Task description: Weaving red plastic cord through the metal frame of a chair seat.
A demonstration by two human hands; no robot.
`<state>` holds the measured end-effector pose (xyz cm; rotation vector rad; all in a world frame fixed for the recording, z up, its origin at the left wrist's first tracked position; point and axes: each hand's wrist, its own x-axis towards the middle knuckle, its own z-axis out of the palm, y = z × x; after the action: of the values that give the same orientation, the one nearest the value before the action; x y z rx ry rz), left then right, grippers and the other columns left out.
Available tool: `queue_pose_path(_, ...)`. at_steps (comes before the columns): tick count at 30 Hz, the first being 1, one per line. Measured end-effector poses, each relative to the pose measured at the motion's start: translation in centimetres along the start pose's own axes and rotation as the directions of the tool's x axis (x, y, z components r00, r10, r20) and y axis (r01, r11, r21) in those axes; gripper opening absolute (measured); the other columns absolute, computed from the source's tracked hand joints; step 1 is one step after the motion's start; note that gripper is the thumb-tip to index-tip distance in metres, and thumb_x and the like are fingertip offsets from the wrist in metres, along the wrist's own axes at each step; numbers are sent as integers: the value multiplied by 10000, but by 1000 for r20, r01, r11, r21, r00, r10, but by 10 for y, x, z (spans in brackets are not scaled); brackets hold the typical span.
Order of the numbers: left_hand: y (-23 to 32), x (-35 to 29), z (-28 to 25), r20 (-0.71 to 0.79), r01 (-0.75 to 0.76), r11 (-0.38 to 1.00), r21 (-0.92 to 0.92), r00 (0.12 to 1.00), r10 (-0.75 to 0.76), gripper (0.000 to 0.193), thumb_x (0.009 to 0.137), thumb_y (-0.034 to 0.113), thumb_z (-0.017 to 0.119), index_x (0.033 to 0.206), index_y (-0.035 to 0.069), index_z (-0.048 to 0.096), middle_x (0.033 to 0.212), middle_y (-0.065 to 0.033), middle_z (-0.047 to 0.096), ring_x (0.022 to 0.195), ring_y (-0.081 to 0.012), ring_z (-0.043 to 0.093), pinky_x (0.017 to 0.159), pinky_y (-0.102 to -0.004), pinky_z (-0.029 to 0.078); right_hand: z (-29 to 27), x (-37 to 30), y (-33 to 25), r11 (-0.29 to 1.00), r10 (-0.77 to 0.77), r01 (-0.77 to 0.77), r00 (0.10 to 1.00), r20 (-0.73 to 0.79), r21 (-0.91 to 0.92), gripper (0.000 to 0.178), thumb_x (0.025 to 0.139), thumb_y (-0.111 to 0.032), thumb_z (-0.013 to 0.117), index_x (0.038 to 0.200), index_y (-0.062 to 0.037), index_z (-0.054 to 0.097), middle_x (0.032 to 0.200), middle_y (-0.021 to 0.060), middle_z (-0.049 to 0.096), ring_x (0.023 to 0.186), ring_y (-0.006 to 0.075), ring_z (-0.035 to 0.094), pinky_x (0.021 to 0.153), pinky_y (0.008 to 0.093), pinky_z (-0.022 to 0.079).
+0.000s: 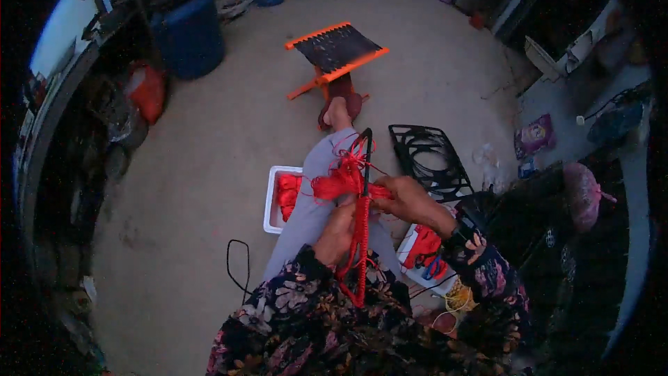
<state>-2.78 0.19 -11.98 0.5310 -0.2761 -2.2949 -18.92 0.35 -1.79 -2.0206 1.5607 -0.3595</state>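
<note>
Over my lap stands a narrow black frame [367, 157], its lower part wound closely with red cord [360, 237]. My left hand [335, 234] is closed around the wound part near the middle of the frame, its fingertips partly hidden. On the other side, my right hand [410, 198] is closed with its fingers on red cord right beside the frame. A loose red cord bundle [332, 185] hangs across the frame just above my left hand, and thin strands stick out near the frame's top.
White trays with red cord bundles stand left [267, 202] and right [417, 275] of my legs; blue-handled scissors [435, 267] lie in the right one. Black frames [431, 160] lie on the floor at right. Ahead is an orange folding stool [337, 49], and a blue barrel [188, 35] is far left.
</note>
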Motion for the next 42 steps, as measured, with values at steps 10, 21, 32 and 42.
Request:
queue_pose_path(10, 38, -20, 1, -61, 89, 980, 177, 995, -80, 245, 893, 194, 503, 1060, 18, 541, 997, -122, 609, 875, -224, 599, 741, -342, 496, -47, -16, -7, 956, 146, -60, 946, -289, 287, 246, 796, -197, 654, 991, -51, 615, 786, 44, 633, 686, 184, 593, 635, 287, 458)
queue_pose_path(21, 56, -27, 18, -103, -17, 980, 197, 994, 38, 159, 851, 149, 567, 972, 47, 551, 784, -40, 585, 648, -119, 569, 547, -241, 452, -67, 8, -49, 388, 338, 341, 812, -476, 856, 281, 829, -216, 609, 1023, -14, 586, 947, 74, 626, 877, 147, 584, 800, 290, 456)
queue_pose_path(32, 57, -29, 31, -80, -84, 908, 409, 989, 127, 197, 877, 176, 545, 1040, 64, 539, 926, -54, 604, 801, -158, 597, 639, -302, 495, -73, 41, -39, 646, 159, 285, 857, -490, 708, 279, 853, -210, 599, 1067, -31, 588, 981, 47, 626, 915, 116, 572, 839, 275, 440)
queue_pose_path(42, 63, -35, 39, -122, -219, 824, 523, 937, 327, 270, 849, 144, 572, 1086, 21, 536, 964, -59, 607, 868, -154, 579, 670, -279, 473, -90, 43, -67, 590, 31, 414, 847, -531, 693, 350, 903, -283, 529, 1092, 11, 532, 1004, 98, 623, 932, 173, 589, 855, 302, 441)
